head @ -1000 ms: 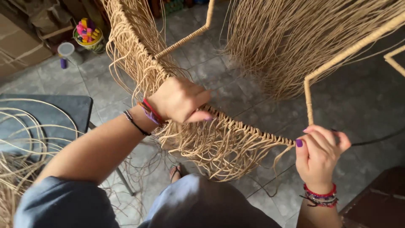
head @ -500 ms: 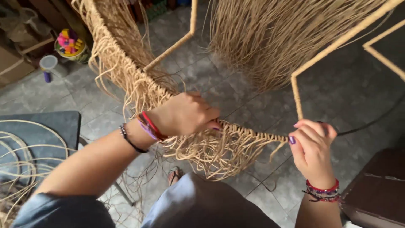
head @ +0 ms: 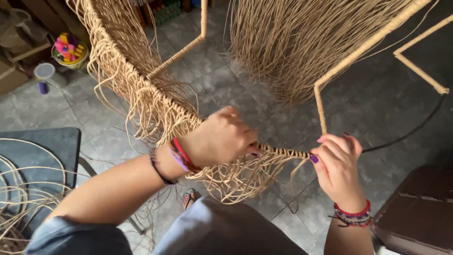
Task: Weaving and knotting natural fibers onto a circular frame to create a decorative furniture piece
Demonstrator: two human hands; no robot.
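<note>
Both hands grip the frame (head: 141, 80) — bowl (head: 69, 52) seemingly holds toys.

**A weaving workshop on a tiled floor**

It looks like a craft workshop, possibly at home. A large frame (head: 325, 94) wrapped in pale rattan strands (head: 292, 47) hangs above grey floor tiles (head: 212, 80). Loose cane coils (head: 23, 189) lie on a dark stool (head: 47, 146). A bowl of colourful bits (head: 68, 49) sits beside cardboard boxes (head: 12, 71).

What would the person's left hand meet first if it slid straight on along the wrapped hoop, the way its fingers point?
Most likely the right hand, which grips the same wrapped hoop just beyond the left hand; only a short wrapped stretch lies between them.
</note>
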